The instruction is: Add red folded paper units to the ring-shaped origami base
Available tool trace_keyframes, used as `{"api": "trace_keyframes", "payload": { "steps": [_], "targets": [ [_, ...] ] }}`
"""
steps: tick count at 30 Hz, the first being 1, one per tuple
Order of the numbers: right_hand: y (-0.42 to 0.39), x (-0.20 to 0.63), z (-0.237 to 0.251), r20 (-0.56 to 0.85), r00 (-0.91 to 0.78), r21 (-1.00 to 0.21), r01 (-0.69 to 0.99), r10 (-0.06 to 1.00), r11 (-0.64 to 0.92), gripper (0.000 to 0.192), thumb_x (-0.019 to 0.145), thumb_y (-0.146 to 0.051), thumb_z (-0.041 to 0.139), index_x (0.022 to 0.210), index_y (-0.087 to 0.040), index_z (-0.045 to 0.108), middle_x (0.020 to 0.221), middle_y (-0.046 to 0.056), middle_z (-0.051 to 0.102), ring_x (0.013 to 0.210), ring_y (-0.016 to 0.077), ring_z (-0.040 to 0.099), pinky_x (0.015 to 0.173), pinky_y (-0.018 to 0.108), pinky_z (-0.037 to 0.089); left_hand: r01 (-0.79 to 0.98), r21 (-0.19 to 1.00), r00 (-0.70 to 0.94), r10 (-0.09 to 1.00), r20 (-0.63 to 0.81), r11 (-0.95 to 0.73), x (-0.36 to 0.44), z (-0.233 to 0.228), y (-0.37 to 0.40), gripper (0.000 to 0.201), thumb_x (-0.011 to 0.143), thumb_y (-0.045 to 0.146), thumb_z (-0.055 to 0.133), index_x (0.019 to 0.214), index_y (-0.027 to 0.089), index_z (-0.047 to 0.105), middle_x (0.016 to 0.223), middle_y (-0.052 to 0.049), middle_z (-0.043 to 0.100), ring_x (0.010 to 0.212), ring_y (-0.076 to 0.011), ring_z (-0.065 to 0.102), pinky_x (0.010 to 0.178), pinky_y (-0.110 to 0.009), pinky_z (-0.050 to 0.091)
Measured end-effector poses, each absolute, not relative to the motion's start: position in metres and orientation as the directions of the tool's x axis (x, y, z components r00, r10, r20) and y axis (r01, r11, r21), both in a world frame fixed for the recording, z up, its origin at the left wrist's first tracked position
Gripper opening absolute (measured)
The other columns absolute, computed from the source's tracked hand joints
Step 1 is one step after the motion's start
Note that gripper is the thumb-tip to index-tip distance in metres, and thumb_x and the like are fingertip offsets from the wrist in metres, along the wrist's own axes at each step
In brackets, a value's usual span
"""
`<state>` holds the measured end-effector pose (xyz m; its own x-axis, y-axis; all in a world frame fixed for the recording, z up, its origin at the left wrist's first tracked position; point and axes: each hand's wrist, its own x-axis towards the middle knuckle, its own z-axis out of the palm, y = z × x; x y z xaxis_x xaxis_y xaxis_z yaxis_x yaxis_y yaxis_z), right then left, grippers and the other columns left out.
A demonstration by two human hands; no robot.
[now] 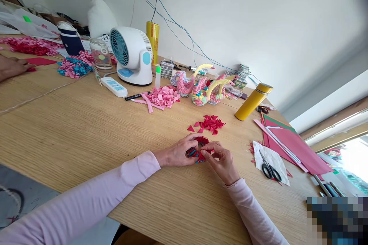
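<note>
A small ring of folded red and blue paper pieces (200, 149) rests on the wooden table (86, 138). My left hand (178, 152) grips its left side. My right hand (221, 160) pinches its right side, fingertips on the rim. Both arms wear pale pink sleeves. A loose heap of red paper triangles (209, 123) lies just beyond the ring. Further back stand finished paper swans (201, 86) in pink, yellow and green, beside a pile of pink folded pieces (161, 97).
A yellow flask (252, 102) lies tilted at right, near red paper sheets (290, 143) and scissors (269, 169) on a white scrap. A white fan (132, 55), remote (113, 86) and marker sit behind. Another person's hand (11, 67) rests at far left by more paper piles.
</note>
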<state>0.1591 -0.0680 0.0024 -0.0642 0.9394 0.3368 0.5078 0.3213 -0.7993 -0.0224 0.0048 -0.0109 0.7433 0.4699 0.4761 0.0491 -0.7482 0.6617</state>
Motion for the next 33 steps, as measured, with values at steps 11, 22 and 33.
{"api": "trace_keyframes", "payload": {
  "steps": [11,22,33],
  "targets": [
    [-0.0679,0.1595,0.0041,0.324,-0.084,-0.796,0.514,0.942,0.319,0.015,0.083,-0.034,0.062,0.086,-0.022,0.07,0.087,0.006,0.065,0.077,0.0163,0.06,0.057,0.025,0.048,0.055,0.648,0.752,0.459,0.474,-0.759,-0.0217,-0.0106,0.005,0.019,0.069,0.01,0.065,0.084,0.018,0.057,0.13,-0.012,0.047,0.124,-0.025,0.046,0.102,-0.037,0.043],
    [-0.068,0.1586,0.0079,0.342,-0.153,-0.725,0.585,0.927,0.364,0.015,0.084,-0.033,0.061,0.087,-0.022,0.071,0.084,0.007,0.065,0.076,0.0169,0.058,0.057,0.025,0.049,0.069,0.666,0.757,0.474,0.45,-0.743,-0.0211,-0.008,0.0043,0.022,0.069,0.009,0.064,0.089,0.017,0.058,0.128,-0.013,0.048,0.124,-0.025,0.046,0.101,-0.036,0.043],
    [-0.0665,0.1589,0.0085,0.395,-0.203,-0.688,0.581,0.896,0.435,0.014,0.085,-0.034,0.061,0.084,-0.024,0.071,0.089,0.007,0.07,0.086,0.0207,0.06,0.064,0.031,0.053,0.064,0.731,0.754,0.513,0.411,-0.68,-0.0215,-0.0121,0.005,0.043,0.07,0.023,0.073,0.102,0.019,0.044,0.125,-0.014,0.05,0.118,-0.0255,0.049,0.097,-0.041,0.044]
  ]
}}
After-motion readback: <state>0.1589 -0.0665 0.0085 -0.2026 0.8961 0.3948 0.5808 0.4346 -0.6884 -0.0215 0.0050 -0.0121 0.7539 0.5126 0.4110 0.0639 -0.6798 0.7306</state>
